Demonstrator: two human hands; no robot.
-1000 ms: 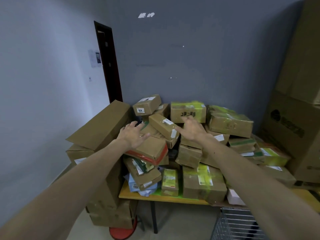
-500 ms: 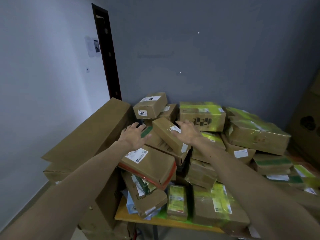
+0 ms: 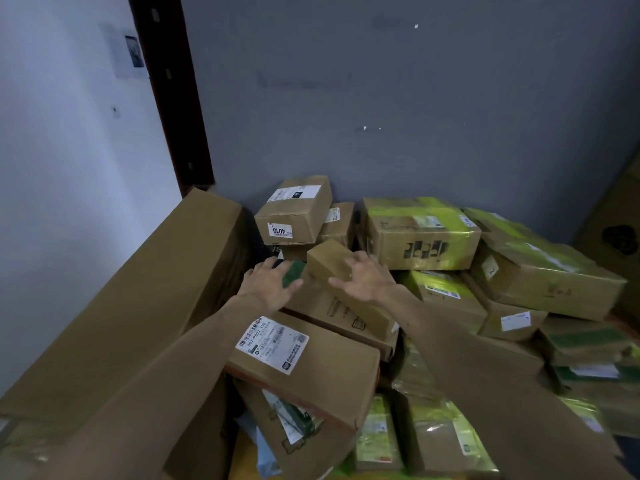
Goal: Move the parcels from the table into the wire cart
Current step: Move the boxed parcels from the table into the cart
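A heap of cardboard parcels covers the table against the grey wall. A long narrow brown parcel [image 3: 346, 289] lies tilted on top in the middle. My right hand [image 3: 363, 278] is spread over its upper side with fingers splayed. My left hand [image 3: 266, 282] reaches to its left end, fingers by a green patch [image 3: 293, 274] on the flat parcel beneath. Neither hand visibly grips anything. A flat parcel with a white shipping label [image 3: 304, 365] lies under my left forearm. The wire cart is out of view.
A long brown carton [image 3: 138, 306] leans at the left by the white wall. A small box marked 4010 [image 3: 294, 213] tops the pile at the back. Green-taped boxes [image 3: 422, 230] stack to the right. A dark door frame [image 3: 173, 91] stands behind.
I have moved closer to the pile and the view has dropped, hiding the cart. Both hands have closed in on the long narrow parcel, the right one now over its top.
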